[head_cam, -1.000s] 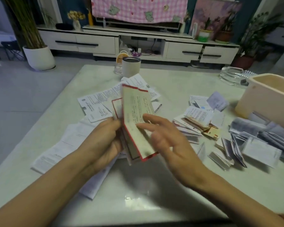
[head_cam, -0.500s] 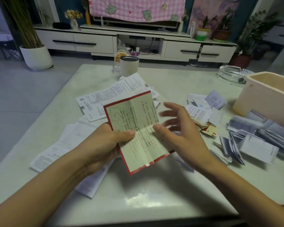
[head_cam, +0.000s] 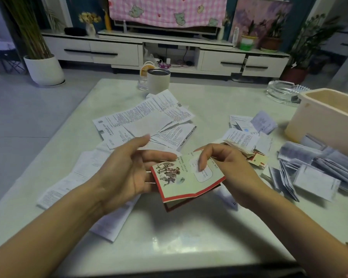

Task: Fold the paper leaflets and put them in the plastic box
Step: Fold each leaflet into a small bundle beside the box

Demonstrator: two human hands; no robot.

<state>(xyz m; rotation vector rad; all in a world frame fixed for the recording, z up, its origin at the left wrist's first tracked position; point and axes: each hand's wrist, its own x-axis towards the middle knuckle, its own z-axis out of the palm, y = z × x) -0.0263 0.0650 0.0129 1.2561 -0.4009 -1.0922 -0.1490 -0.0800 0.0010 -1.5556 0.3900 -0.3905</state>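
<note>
Partly covered, leaflet (head_cam: 181, 183) in right hand (head_cam: 229, 173) grip, plastic box (head_cam: 319, 125) cropped.

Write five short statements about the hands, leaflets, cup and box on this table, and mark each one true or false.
1. The right hand pinches the red-edged leaflet. True.
2. The red-edged leaflet lies inside the plastic box. False: it is between the two hands, above the table.
3. The white cup stands at the far side of the table, beyond the unfolded leaflets. True.
4. The folded leaflets are piled at the left of the table. False: they lie at the right, in front of the plastic box.
5. The left hand is clenched in a fist. False: its fingers are stretched out at the leaflet's left edge.
</note>
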